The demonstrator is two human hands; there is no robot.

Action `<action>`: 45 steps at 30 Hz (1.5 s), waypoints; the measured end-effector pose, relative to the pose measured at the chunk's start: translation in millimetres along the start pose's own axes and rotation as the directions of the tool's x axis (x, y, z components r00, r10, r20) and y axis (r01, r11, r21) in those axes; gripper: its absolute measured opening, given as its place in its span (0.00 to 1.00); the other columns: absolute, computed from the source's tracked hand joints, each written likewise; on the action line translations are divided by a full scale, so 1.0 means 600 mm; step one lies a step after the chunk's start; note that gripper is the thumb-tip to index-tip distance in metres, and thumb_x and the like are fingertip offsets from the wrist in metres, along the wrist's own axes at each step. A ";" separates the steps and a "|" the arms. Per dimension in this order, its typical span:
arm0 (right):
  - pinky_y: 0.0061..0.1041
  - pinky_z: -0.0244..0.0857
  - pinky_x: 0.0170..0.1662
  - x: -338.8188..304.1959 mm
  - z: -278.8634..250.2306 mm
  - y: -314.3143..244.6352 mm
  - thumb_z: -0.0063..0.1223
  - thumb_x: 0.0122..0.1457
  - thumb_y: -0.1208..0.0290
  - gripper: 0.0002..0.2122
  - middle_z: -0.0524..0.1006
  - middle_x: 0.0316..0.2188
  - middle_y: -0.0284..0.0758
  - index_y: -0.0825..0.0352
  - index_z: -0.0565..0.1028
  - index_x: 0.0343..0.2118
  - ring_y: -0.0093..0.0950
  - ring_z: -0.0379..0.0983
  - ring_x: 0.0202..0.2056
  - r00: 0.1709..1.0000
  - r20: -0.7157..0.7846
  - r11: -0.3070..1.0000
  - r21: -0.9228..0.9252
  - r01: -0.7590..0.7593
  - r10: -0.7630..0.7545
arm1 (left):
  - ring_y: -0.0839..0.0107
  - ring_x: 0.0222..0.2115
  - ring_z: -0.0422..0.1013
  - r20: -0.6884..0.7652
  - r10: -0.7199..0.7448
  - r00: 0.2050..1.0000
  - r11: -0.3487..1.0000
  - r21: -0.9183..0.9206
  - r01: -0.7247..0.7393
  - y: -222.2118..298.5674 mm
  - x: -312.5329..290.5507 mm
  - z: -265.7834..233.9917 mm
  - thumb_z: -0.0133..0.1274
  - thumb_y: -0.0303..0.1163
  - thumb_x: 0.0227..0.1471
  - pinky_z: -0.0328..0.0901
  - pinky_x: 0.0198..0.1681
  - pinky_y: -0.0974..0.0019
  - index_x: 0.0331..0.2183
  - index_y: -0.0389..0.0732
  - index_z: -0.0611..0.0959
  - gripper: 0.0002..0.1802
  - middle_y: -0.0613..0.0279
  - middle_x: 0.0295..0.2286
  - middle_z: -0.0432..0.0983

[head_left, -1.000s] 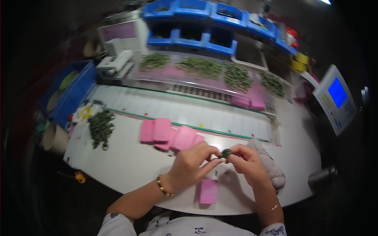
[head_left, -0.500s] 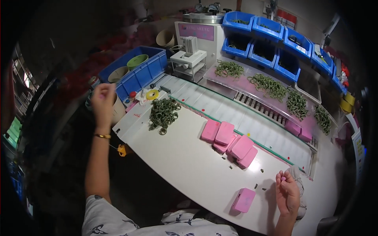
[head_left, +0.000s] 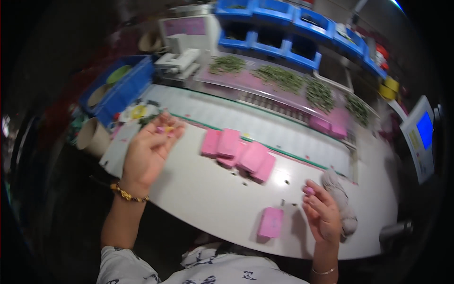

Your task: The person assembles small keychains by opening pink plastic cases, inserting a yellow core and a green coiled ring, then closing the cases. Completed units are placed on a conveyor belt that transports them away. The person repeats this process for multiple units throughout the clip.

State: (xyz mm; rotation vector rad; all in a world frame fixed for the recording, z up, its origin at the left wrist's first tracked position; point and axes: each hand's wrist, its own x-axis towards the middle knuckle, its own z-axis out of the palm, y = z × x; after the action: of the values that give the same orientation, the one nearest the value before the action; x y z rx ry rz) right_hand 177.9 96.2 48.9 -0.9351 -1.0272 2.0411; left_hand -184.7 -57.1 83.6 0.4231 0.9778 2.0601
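Two bare hands are well apart above the desk (head_left: 198, 194). The left hand (head_left: 145, 158) is raised in front of the green pile (head_left: 147, 119), which lies at the desk's left end and is mostly hidden; its grip is partly curled, with pink and yellow patches (head_left: 161, 129) at the tips, and whether it has hold of anything cannot be told. The right hand (head_left: 324, 215) is beside the grey bundle (head_left: 337, 201), its grip loosely curled; a pink patch (head_left: 309, 190) shows at a fingertip, held or worn, unclear. On the desk, the lone block (head_left: 271, 222) lies near it, and the pink stack (head_left: 254, 157) sits between the hands.

Handling probably goes best with a light fingertip pinch, since the green pieces look small. The left hand should pass clear of the stack, and the right hand is best kept steady, without knocking the dark bits (head_left: 287, 182).
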 end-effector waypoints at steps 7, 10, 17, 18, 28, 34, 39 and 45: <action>0.24 0.72 0.48 -0.012 -0.009 0.013 0.52 0.62 0.81 0.17 0.77 0.43 0.38 0.75 0.72 0.54 0.24 0.75 0.41 0.976 0.040 0.969 -0.121 0.217 -0.213 | 0.71 0.43 0.75 0.439 -0.380 0.814 0.882 0.436 0.177 -0.209 -0.023 0.175 0.53 0.26 0.61 0.71 0.49 0.66 0.48 0.35 0.76 0.13 0.55 0.47 0.77; 0.23 0.72 0.47 -0.017 -0.009 0.017 0.54 0.60 0.83 0.14 0.77 0.43 0.38 0.73 0.73 0.49 0.24 0.75 0.41 0.949 -0.013 0.939 -0.154 0.308 -0.314 | 0.73 0.42 0.75 0.500 -0.454 0.737 0.866 0.442 0.234 -0.238 -0.024 0.207 0.53 0.24 0.60 0.72 0.46 0.65 0.47 0.34 0.78 0.13 0.52 0.49 0.76; 0.25 0.72 0.51 -0.013 -0.007 0.039 0.53 0.59 0.89 0.08 0.75 0.46 0.41 0.73 0.73 0.41 0.27 0.77 0.46 0.872 -0.037 0.843 -0.280 0.460 -0.488 | 0.70 0.42 0.75 0.491 -0.466 0.736 0.877 0.370 0.308 -0.279 -0.022 0.181 0.54 0.20 0.58 0.74 0.46 0.65 0.45 0.32 0.78 0.12 0.55 0.43 0.77; 0.25 0.72 0.51 -0.011 -0.007 0.043 0.52 0.59 0.89 0.08 0.75 0.47 0.41 0.73 0.74 0.41 0.27 0.77 0.46 0.854 -0.017 0.815 -0.312 0.489 -0.519 | 0.70 0.42 0.76 0.488 -0.464 0.739 0.876 0.374 0.303 -0.280 -0.021 0.177 0.54 0.19 0.57 0.74 0.46 0.65 0.45 0.32 0.79 0.12 0.55 0.43 0.77; 0.21 0.73 0.46 -0.012 0.012 0.036 0.55 0.59 0.86 0.09 0.80 0.43 0.42 0.75 0.77 0.43 0.23 0.77 0.41 0.887 -0.005 0.845 -0.307 0.438 -0.461 | 0.70 0.41 0.76 0.724 -0.061 0.687 0.884 0.359 -0.299 -0.285 -0.036 0.170 0.58 0.11 0.47 0.73 0.44 0.69 0.40 0.37 0.83 0.17 0.59 0.41 0.78; 0.21 0.74 0.43 -0.016 0.016 0.032 0.58 0.58 0.85 0.09 0.81 0.42 0.41 0.75 0.78 0.43 0.22 0.78 0.38 0.913 -0.013 0.885 -0.254 0.391 -0.407 | 0.63 0.40 0.77 0.821 0.183 0.541 0.710 0.270 -0.650 -0.284 -0.038 0.173 0.58 0.08 0.42 0.73 0.40 0.65 0.39 0.37 0.83 0.21 0.60 0.39 0.79; 0.22 0.75 0.44 -0.019 0.022 0.026 0.58 0.57 0.86 0.09 0.81 0.39 0.41 0.75 0.78 0.42 0.24 0.79 0.39 0.894 0.012 0.838 -0.342 0.425 -0.448 | 0.69 0.39 0.78 0.739 0.067 0.670 0.854 0.305 -0.422 -0.279 -0.046 0.174 0.61 0.11 0.45 0.75 0.44 0.68 0.40 0.34 0.82 0.17 0.58 0.38 0.79; 0.24 0.74 0.49 -0.016 0.028 0.037 0.58 0.57 0.86 0.11 0.81 0.42 0.43 0.75 0.78 0.44 0.28 0.80 0.42 0.758 0.124 0.596 -0.542 0.592 -0.641 | 0.73 0.37 0.78 0.703 0.002 0.711 0.898 0.311 -0.310 -0.278 -0.046 0.171 0.62 0.14 0.48 0.75 0.45 0.69 0.41 0.34 0.81 0.16 0.58 0.37 0.78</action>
State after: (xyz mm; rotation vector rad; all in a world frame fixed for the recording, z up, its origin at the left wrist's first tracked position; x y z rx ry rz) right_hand 163.9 71.8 40.1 -0.7598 -1.6715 1.1096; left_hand -20.9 35.7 23.6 1.4397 0.9000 1.5858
